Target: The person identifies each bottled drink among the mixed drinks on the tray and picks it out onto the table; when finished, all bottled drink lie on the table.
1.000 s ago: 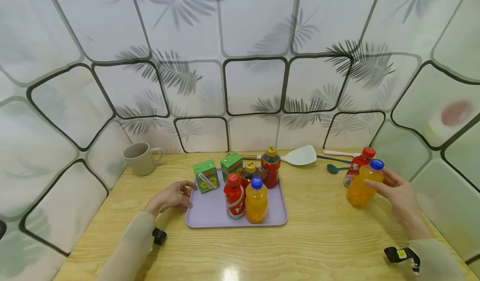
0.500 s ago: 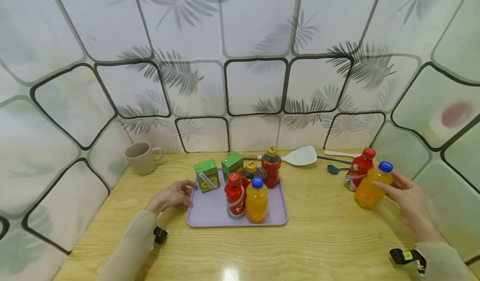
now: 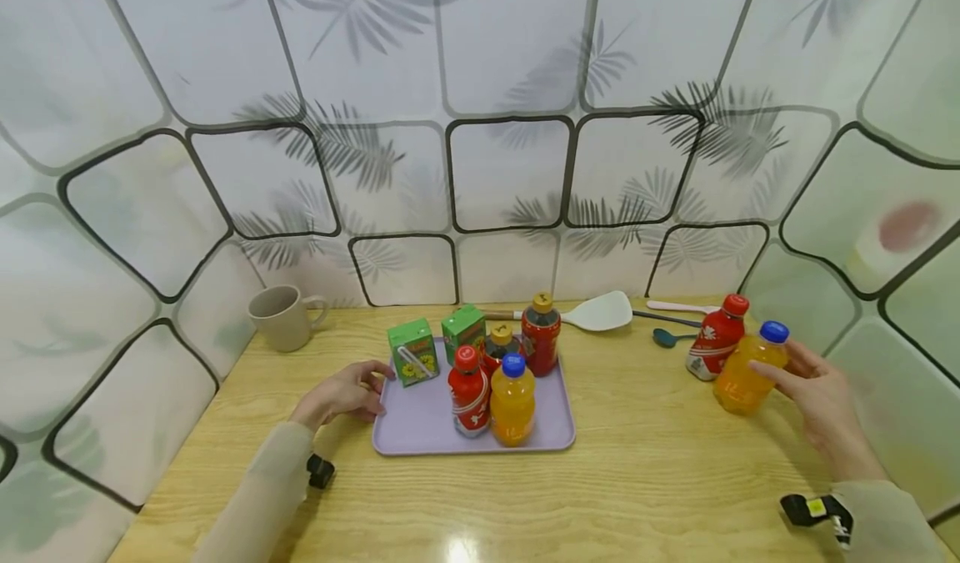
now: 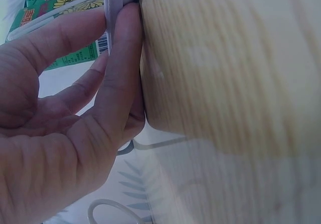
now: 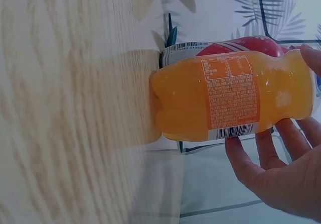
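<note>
In the head view my left hand [image 3: 347, 393] grips the left rim of a lilac tray [image 3: 420, 429]. The left wrist view shows my thumb and fingers [image 4: 125, 58] on either side of that rim. On the tray stand two green juice boxes [image 3: 414, 354], a red-labelled bottle [image 3: 469, 396], an orange juice bottle with a blue cap [image 3: 513, 404] and two gold-capped dark drink bottles [image 3: 540, 338]. At the right, my right hand [image 3: 817, 396] holds another orange juice bottle [image 3: 750, 375] by its upper part, tilted slightly right. Behind it, partly hidden, is a red-capped bottle [image 3: 716, 342].
A beige mug [image 3: 281, 321] stands at the back left. Along the back lie a white spatula [image 3: 603, 311], a pink-handled utensil [image 3: 678, 306] and a dark teal spoon [image 3: 664, 339]. Patterned curtain walls [image 3: 510, 179] border the wooden table [image 3: 615, 480].
My right hand has moved a little to the right with the orange juice bottle, uncovering more of the red-capped bottle. My left hand has stayed on the tray rim.
</note>
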### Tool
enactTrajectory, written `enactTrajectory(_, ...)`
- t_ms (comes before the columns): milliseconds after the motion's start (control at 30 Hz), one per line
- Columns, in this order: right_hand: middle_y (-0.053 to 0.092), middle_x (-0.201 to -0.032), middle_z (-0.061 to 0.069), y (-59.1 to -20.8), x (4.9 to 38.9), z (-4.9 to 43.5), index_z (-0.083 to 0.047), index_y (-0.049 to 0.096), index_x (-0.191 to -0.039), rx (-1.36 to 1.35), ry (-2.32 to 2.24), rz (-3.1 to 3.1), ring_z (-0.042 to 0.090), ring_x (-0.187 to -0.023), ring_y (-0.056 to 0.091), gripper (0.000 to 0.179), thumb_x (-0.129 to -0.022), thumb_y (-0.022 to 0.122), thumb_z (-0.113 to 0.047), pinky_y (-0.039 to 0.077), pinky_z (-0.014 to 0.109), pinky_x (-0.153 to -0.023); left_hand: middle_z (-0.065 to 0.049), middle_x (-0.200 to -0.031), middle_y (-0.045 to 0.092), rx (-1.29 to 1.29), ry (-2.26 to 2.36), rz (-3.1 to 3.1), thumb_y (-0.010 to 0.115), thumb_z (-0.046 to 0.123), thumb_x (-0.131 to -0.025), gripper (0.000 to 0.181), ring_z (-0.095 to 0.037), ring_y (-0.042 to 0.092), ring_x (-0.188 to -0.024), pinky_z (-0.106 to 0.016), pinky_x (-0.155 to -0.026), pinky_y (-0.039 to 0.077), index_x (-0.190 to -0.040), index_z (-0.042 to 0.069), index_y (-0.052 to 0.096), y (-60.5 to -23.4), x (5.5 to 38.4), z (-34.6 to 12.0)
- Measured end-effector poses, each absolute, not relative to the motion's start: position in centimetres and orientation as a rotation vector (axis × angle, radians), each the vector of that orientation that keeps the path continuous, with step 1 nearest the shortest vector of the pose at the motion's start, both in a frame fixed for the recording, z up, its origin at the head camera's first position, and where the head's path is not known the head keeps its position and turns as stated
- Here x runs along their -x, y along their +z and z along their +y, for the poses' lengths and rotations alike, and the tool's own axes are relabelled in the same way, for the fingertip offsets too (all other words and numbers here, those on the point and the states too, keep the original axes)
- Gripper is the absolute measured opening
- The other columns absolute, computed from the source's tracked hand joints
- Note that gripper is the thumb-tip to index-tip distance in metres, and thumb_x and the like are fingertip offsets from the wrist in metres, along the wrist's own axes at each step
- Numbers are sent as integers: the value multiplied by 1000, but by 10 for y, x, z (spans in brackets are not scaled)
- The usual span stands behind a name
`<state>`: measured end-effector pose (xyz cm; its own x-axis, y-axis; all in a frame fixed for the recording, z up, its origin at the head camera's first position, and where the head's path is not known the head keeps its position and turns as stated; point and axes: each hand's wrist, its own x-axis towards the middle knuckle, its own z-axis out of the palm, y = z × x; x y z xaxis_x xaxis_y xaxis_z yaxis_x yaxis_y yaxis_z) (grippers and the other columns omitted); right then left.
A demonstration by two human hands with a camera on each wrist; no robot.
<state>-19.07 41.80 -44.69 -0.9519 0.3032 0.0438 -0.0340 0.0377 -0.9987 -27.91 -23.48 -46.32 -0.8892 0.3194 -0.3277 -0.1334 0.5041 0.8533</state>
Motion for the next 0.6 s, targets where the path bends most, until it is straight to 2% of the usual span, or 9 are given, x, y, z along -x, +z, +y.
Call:
enactTrajectory(233,56,-103,-30,-449,192,420,-7,19,-155,269,2050,-2027,-15,-88,54,84,-89,71,-14,47,5,-69,-13,-99,47,-144,1364,2316,68,-10,-75,56,-19,55,-76,-28,-63,56,-127,1,52,-463,280,-235)
enactTrajectory(300,55,-108,-28,-449,192,419,-8,20,-155,286,2029,-2039,-14,-89,53,84,-88,71,-15,47,5,-69,-13,-99,47,-144,1366,2316,68,-10,-75,55,-19,55,-76,-28,-63,56,-126,1,52,-463,279,-235)
enactTrajectory(467,47,-134,-21,-448,191,416,-13,20,-156,362,1933,-2118,-11,-93,46,87,-88,73,-22,45,3,-68,-13,-99,46,-152,1380,2302,67,-10,-75,55,-18,55,-76,-28,-63,56,-126,0,51,-463,278,-235)
enactTrajectory(533,46,-136,-20,-449,191,415,-14,20,-157,381,1902,-2140,-10,-93,45,88,-87,74,-24,45,3,-68,-13,-99,46,-155,1385,2298,67,-10,-75,54,-18,55,-76,-27,-62,56,-126,0,51,-464,278,-235)
enactTrajectory(600,50,-126,-22,-449,191,414,-14,22,-156,381,1883,-2146,-10,-92,45,88,-86,74,-24,45,3,-68,-13,-99,46,-157,1387,2298,67,-10,-75,54,-18,54,-76,-27,-62,56,-125,0,51,-465,277,-235)
